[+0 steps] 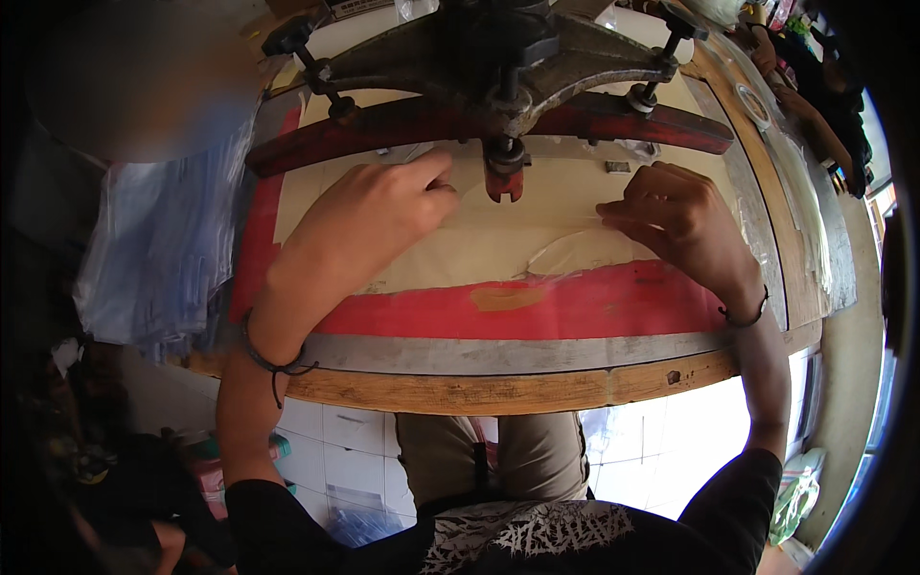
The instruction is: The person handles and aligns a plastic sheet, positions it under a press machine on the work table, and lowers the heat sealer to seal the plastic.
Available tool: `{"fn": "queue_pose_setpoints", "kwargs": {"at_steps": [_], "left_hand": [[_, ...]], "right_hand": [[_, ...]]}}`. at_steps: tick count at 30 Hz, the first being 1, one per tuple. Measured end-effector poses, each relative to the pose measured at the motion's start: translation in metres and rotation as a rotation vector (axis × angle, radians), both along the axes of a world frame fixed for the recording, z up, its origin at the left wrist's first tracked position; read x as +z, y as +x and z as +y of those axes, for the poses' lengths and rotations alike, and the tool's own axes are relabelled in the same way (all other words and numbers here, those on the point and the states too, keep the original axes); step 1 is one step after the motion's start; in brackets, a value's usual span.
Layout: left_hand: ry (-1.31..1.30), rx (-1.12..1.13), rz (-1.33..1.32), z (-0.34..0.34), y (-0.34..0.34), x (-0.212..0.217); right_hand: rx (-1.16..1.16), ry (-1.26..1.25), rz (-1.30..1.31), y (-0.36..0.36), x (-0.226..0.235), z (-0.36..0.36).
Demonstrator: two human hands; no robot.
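Both my hands are raised over a work surface with a cream sheet lying on a red base. My left hand is closed, fingers pinched together, left of centre. On the right, my right hand is pinched in the same way. Between them spans what looks like a clear plastic sheet, faint and see-through, with a curved edge showing nearer my right hand. Just beyond the hands is a dark metal press with a red bar and a notched red tip pointing down.
Clear plastic sleeves hang in a pile at the left. A roll of tape and more clear plastic lie at the right. A small metal block sits on the cream sheet. The table's wooden edge faces me. Another person's arm is at far right.
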State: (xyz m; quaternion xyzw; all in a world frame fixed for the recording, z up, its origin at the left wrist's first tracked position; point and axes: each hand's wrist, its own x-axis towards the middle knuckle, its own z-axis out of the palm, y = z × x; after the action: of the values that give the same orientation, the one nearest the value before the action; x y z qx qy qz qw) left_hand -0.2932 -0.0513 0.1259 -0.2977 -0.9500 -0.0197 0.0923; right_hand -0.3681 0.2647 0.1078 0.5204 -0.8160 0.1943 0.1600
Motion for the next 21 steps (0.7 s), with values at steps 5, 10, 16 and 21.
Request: {"fn": "queue_pose_setpoints", "kwargs": {"at_steps": [5,10,16,21], "left_hand": [[0.112,-0.113,0.303,0.005,-0.02,-0.043],[0.17,-0.07,0.371,0.006,-0.02,-0.049],[0.246,-0.115,0.337,0.004,-0.027,-0.057],[0.28,-0.141,0.341,0.007,-0.027,-0.052]], "right_hand": [[-0.094,-0.01,-0.001,-0.011,-0.01,0.002],[-0.117,-0.053,-0.026,-0.011,-0.016,-0.001],[-0.133,-0.071,-0.175,-0.007,-0.019,0.0],[-0.105,-0.079,-0.154,-0.004,-0.013,-0.001]]}}
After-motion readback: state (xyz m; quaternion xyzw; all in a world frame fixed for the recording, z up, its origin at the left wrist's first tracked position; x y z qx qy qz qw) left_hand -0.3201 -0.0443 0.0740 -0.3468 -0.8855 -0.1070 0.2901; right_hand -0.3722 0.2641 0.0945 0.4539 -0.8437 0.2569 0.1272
